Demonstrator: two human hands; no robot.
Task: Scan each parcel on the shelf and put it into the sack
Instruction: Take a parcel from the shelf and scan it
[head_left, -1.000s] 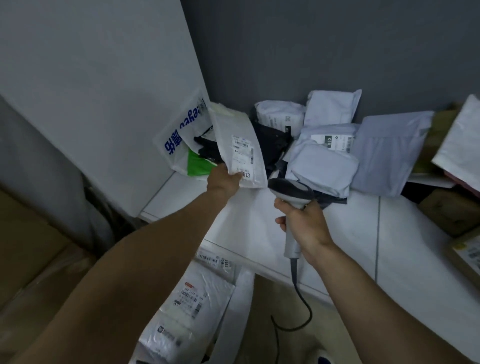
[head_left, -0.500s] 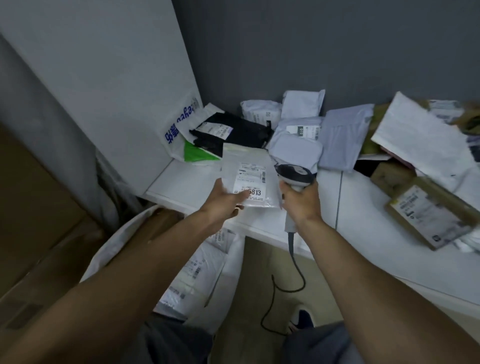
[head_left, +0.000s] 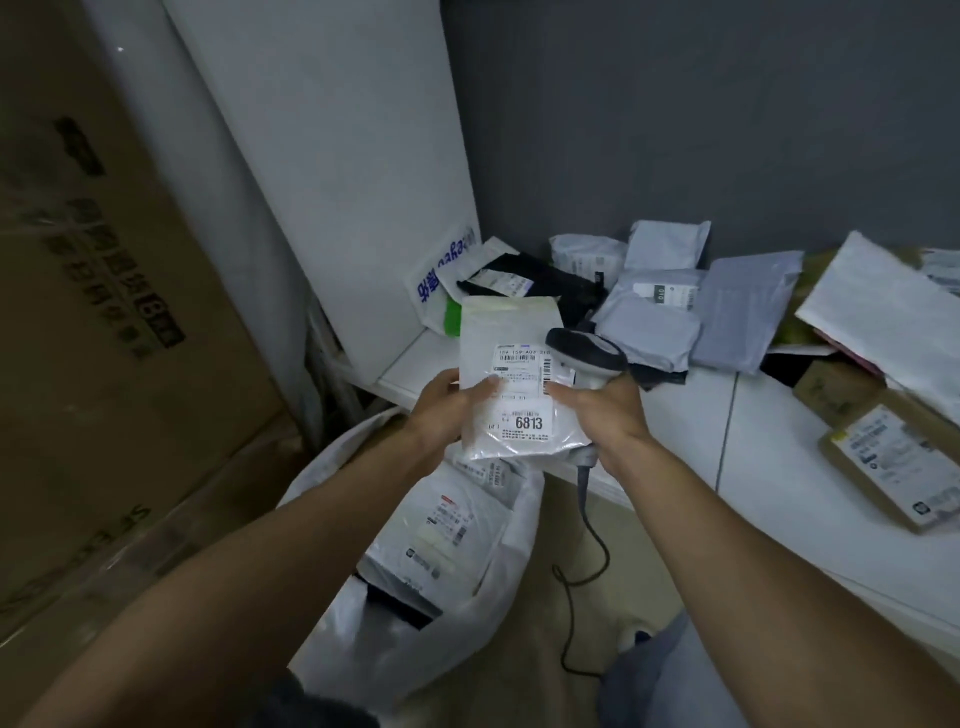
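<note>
White parcel (head_left: 511, 395) labelled 6813 held above the open sack (head_left: 358, 639) at the shelf (head_left: 779, 457) edge, left hand (head_left: 441, 410) grip pinching its left side, right hand (head_left: 605, 410) grip curled round the barcode scanner (head_left: 584, 356), fingertips on the parcel's right edge

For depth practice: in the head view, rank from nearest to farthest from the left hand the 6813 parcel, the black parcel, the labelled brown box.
1. 6813 parcel, gripped in the left hand.
2. Black parcel, behind on the shelf.
3. Labelled brown box, far right.

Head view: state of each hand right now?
Left hand: holding the white parcel.
Right hand: holding the scanner, also touching the parcel.
</note>
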